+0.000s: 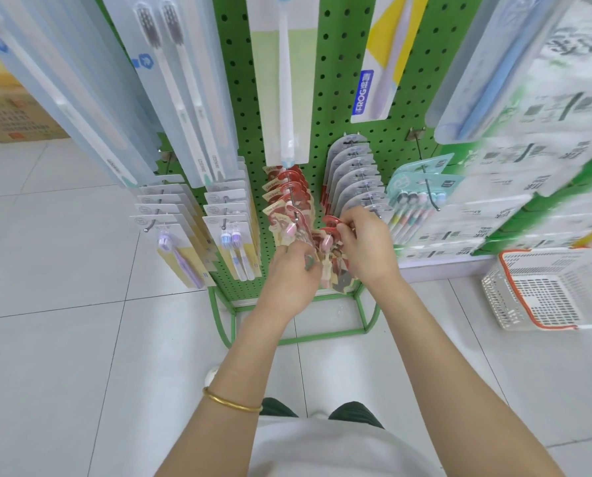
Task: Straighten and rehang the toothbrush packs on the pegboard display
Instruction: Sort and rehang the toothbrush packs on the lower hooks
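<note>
- The left hand (294,273) has its fingers curled round the lower part of a small bunch of red toothbrush packs (329,247), low down in front of the green pegboard (335,98).
- The right hand (366,246) pinches the red top edge of the same bunch between fingertips and thumb, a narrow grip.
- The held bunch sits between two hooks of hanging stock (whether it is on a hook itself cannot be told, as the fingers cover the hanging hole).
- To its left, a row of hanging red packs (287,194) fans out unevenly along one hook.
- To its right, a row of grey packs (353,173) hangs on the next hook, and the right fingertips are just beside the front one.
- Further right hang teal packs (421,187) of several brushes.
- A gold bangle (230,401) circles the left wrist.
- A white basket (494,301) with an orange rim stands on the tiled floor at the right.
- A cardboard box (19,111) stands at the far left.
</note>
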A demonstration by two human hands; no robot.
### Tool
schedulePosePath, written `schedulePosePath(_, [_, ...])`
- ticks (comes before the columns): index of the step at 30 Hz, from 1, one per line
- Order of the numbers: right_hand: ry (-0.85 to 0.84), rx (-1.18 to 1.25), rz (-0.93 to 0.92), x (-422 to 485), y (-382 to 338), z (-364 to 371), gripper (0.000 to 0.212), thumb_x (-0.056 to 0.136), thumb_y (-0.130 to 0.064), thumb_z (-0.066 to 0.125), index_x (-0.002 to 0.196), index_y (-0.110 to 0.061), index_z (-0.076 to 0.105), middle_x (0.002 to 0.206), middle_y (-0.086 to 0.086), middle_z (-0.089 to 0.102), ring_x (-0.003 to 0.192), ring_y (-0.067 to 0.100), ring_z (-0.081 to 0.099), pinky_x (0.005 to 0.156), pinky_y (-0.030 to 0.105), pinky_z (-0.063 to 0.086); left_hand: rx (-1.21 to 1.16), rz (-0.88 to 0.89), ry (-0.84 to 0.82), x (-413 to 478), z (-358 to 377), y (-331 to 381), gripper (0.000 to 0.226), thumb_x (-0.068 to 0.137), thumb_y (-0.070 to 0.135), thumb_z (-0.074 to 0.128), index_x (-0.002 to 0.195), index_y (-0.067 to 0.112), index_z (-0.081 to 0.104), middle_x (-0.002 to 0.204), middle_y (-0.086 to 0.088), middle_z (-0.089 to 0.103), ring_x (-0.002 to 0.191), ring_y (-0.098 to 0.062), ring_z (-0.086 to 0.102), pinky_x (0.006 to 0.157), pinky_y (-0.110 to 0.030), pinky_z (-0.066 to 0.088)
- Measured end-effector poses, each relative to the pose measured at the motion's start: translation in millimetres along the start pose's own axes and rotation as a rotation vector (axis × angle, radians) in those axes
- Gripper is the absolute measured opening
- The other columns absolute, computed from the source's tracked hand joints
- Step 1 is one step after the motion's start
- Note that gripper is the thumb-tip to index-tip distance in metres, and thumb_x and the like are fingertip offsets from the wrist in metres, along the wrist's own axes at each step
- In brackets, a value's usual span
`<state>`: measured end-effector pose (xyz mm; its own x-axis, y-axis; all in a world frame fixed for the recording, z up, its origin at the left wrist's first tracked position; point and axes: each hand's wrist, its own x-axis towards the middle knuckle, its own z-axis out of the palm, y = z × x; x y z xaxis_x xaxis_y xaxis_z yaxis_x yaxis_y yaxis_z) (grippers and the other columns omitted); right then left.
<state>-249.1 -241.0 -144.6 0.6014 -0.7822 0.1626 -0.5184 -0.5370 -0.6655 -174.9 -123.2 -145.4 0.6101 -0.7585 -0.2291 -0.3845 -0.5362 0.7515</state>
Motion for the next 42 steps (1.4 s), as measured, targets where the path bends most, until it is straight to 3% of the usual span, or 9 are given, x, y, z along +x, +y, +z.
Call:
schedulePosePath(10, [-0.034,0.325,0.085,-34,24,-59,0.012,0.093,-0.003,0.051,0.085,-0.011,0.054,0.054,-0.006,0.05,0.044,0.003,0.045,0.05,0.016,0.037,-0.174,0.142,0.086,-9,27,22,0.053,0.087,0.036,0.065,0.132,0.016,0.048,0.13,0.001,0.05,0.121,-0.013,0.046,0.105,-0.032,0.037])
schedulePosePath(15, [-0.013,0.464,0.111,-37,26,-69,0.019,0.093,-0.002,0.05,0.08,-0.015,0.056,0.044,-0.015,0.052,0.041,0.002,0.042,0.047,0.014,0.036,-0.429,0.129,-0.121,-17,34,31,0.038,0.079,0.036,0.072,0.108,0.017,0.058,0.092,-0.002,0.072,0.088,-0.019,0.069,0.079,-0.035,0.053])
schedulePosePath(19, [0.097,0.576,0.209,-41,30,-62,0.015,0.091,-0.006,0.056,0.084,-0.018,0.06,0.054,-0.013,0.057,0.045,0.003,0.045,0.05,0.018,0.037,-0.464,0.147,-0.029,-24,34,39,0.012,0.09,0.019,0.065,0.094,0.012,0.056,0.063,0.02,0.066,0.058,0.006,0.06,0.057,-0.008,0.043])
schedulePosePath(24, [-0.037,0.491,0.219,-63,39,-52,0.023,0.097,-0.023,0.052,0.081,-0.011,0.063,0.061,-0.014,0.053,0.055,-0.001,0.045,0.06,0.023,0.038,-0.604,0.01,0.122,-18,25,43,0.022,0.091,0.036,0.06,0.103,0.018,0.055,0.089,0.011,0.057,0.074,0.004,0.055,0.063,-0.009,0.042])
schedulePosePath(27, [-0.083,0.585,0.202,-72,34,-43,0.019,0.096,-0.02,0.054,0.086,-0.005,0.062,0.054,-0.015,0.052,0.051,0.001,0.045,0.055,0.02,0.037,-0.619,-0.025,0.15,-14,22,49,0.012,0.095,0.031,0.056,0.098,0.023,0.049,0.074,0.017,0.057,0.061,0.017,0.053,0.054,-0.002,0.038])
schedulePosePath(29, [-0.09,0.642,0.229,-72,28,-38,0.018,0.095,-0.017,0.056,0.086,-0.002,0.059,0.051,-0.01,0.049,0.044,0.004,0.042,0.048,0.019,0.035,-0.564,-0.009,0.221,-17,21,57,0.013,0.096,0.031,0.053,0.101,0.021,0.048,0.074,0.017,0.058,0.067,0.008,0.056,0.055,-0.005,0.04])
schedulePosePath(32, [-0.097,0.701,0.263,-72,22,-35,0.019,0.095,-0.016,0.056,0.078,-0.008,0.056,0.049,-0.009,0.046,0.045,0.006,0.04,0.046,0.02,0.034,-0.312,0.104,0.361,-20,25,56,0.035,0.099,0.037,0.044,0.123,0.011,0.045,0.109,0.005,0.055,0.089,0.005,0.056,0.078,-0.019,0.045])
schedulePosePath(35, [-0.042,0.765,0.285,-72,18,-31,0.021,0.095,-0.014,0.055,0.074,-0.011,0.055,0.05,-0.01,0.046,0.047,0.005,0.039,0.046,0.019,0.033,-0.014,0.129,0.404,-24,32,51,0.055,0.099,0.046,0.032,0.143,0.013,0.03,0.141,-0.011,0.039,0.12,-0.026,0.047,0.086,-0.035,0.04])
schedulePosePath(42, [-0.016,0.745,0.282,-66,14,-27,0.017,0.093,-0.013,0.057,0.079,-0.005,0.063,0.055,-0.008,0.049,0.05,0.002,0.04,0.05,0.018,0.033,0.125,0.036,0.299,-29,35,40,0.069,0.098,0.047,0.035,0.151,0.016,0.005,0.148,-0.017,0.023,0.123,-0.035,0.046,0.087,-0.042,0.044])
